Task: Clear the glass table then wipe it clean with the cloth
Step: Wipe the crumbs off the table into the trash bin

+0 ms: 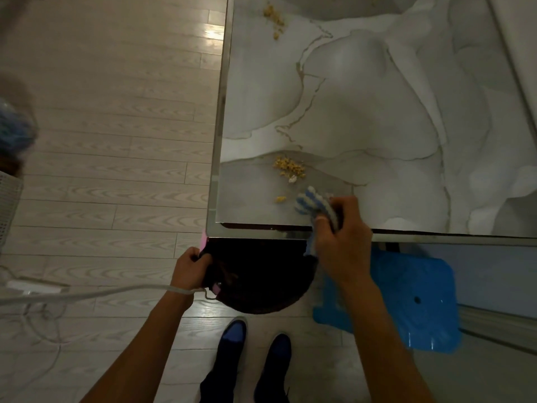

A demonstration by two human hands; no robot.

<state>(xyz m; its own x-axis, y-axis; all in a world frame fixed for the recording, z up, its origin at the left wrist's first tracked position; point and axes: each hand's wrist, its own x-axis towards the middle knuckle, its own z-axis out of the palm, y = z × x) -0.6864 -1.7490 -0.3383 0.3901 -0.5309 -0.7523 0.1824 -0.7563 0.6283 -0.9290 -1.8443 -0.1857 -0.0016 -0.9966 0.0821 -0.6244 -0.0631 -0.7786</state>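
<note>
The glass table [363, 117] has a marble pattern and a mirrored rim. Yellow crumbs [289, 167] lie near its front left corner, and another crumb patch [273, 18] sits at the far left. My right hand [340, 237] grips a blue-and-white cloth [312, 202] at the table's front edge, just right of the near crumbs. My left hand [190, 269] holds the rim of a dark round bin lined with a bag [261, 280], right below the table's corner.
A blue plastic stool [406, 298] stands under the table's front edge at the right. A pale cord [87, 295] runs across the wooden floor past my left wrist. My two feet in dark shoes [255, 350] are below the bin.
</note>
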